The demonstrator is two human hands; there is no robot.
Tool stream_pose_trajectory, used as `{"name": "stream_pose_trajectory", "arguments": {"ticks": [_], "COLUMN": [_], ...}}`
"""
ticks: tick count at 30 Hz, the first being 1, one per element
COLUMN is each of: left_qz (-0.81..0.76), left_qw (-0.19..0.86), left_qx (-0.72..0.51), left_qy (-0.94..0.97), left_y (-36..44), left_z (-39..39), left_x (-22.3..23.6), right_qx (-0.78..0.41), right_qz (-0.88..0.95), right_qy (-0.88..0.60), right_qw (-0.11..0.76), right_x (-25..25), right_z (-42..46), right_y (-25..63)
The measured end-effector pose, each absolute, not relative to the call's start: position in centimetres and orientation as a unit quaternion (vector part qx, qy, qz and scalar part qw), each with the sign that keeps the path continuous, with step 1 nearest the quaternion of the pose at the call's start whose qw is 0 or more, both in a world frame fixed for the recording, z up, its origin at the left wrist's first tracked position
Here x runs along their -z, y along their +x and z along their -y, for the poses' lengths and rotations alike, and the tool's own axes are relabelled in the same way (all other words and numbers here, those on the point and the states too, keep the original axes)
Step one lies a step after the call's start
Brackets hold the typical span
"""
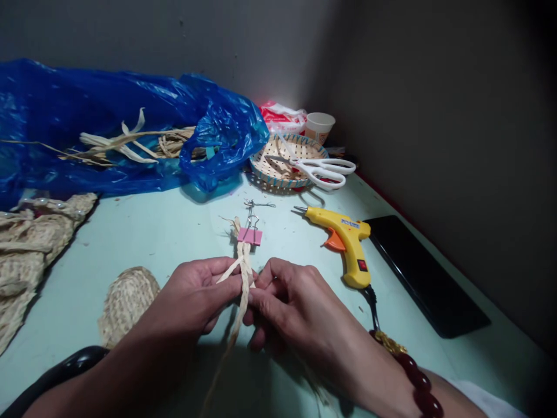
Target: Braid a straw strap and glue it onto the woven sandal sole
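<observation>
Pale straw strands (242,293) hang down toward me from a pink binder clip (249,236), which pinches their upper end at the middle of the table. Just below the clip the strands cross one another. My left hand (206,290) is closed on the strands from the left, thumb and fingers pinched together. From the right, my right hand (287,296) pinches them too, its fingertips close to the left ones. Strand ends trail below both hands, partly hidden by them. A thin metal wire piece is hooked to the clip's handles.
A yellow glue gun (343,232) and a black phone-like slab (429,276) lie right. Behind are white-handled scissors (324,171) on a woven basket (261,168), a paper cup (320,125) and a blue bag (130,98) with dried straw. An oval woven piece (128,302) lies left.
</observation>
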State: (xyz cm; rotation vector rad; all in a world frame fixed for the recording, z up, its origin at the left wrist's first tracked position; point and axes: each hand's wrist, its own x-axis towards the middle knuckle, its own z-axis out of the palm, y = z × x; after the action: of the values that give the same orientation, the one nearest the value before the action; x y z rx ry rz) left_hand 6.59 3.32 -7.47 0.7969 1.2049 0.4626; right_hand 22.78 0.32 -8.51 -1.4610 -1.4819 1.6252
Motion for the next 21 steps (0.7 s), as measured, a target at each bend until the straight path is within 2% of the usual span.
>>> {"name": "stream_pose_trajectory", "arguments": {"ticks": [4, 6, 15, 21], "left_qz": [-0.562, -0.562, -0.563, -0.546], "left_qw": [0.706, 0.705, 0.624, 0.641], "left_qx": [-0.24, -0.252, -0.274, -0.237], "left_qy": [0.358, 0.352, 0.468, 0.484], "left_y": [6.7, 6.8, 6.9, 6.4], "left_z": [-3.2, -3.1, -2.7, -2.6], "left_x": [7.3, 7.3, 7.5, 7.6], "right_qx": [-0.46, -0.436, -0.488, -0.577], "right_qz": [0.656, 0.655, 0.604, 0.544], "right_qy": [-0.559, -0.576, -0.574, -0.538], "right_qw": [0.215, 0.222, 0.26, 0.287], "right_x": [7.5, 7.0, 7.8, 8.5], "right_z": [-0.8, -1.1, -1.6, -1.5], "right_y": [23.3, 23.3, 22.2, 22.8]}}
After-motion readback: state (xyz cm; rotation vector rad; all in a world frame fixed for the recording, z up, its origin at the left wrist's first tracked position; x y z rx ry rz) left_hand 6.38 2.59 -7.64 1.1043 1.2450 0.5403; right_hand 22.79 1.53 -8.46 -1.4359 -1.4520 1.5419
